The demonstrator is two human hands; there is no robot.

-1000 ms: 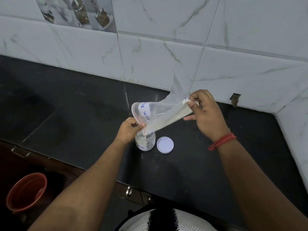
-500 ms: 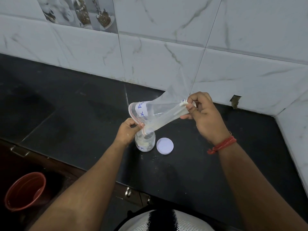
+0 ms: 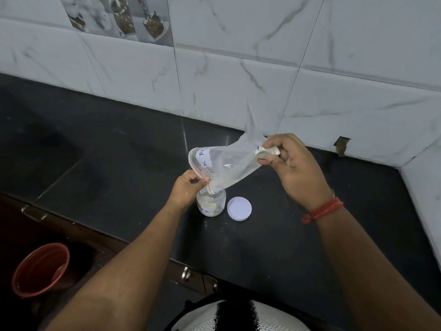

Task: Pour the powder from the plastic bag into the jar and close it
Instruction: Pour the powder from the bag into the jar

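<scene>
**Clear plastic bag slopes down-left into the jar mouth**

Clear plastic zip bag w/ red seal strip and blue handwriting [image 3: 224,167] is stretched between both hands, long axis running from upper right to lower left. Its open mouth is the low end, sitting right at the rim of the small clear glass jar w/ white label [image 3: 211,203], which stands upright on the dark stone counter [image 3: 119,163]. Pale powder shows in the jar's lower part, and a thin trail lies along the bag's lower fold near the mouth; most of the bag looks empty.

Left hand [image 3: 188,187] is closed in a pinch on the seal edge at the mouth, just beside and touching the jar top area; it's the hand nearer the jar. Right hand [image 3: 293,168] is higher and to the right, thumb and fingers pressed together on the twisted bottom corner of the bag, lifting it.

Round white plastic lid [image 3: 239,208] lies flat on the counter just right of the jar, not touching it, below the right hand.

Judgement: pour nearly done; residue needs a steeper tilt or a shake. Lid sits closer to the right hand's side, so that hand prob. takes it once the bag is let go.
</scene>
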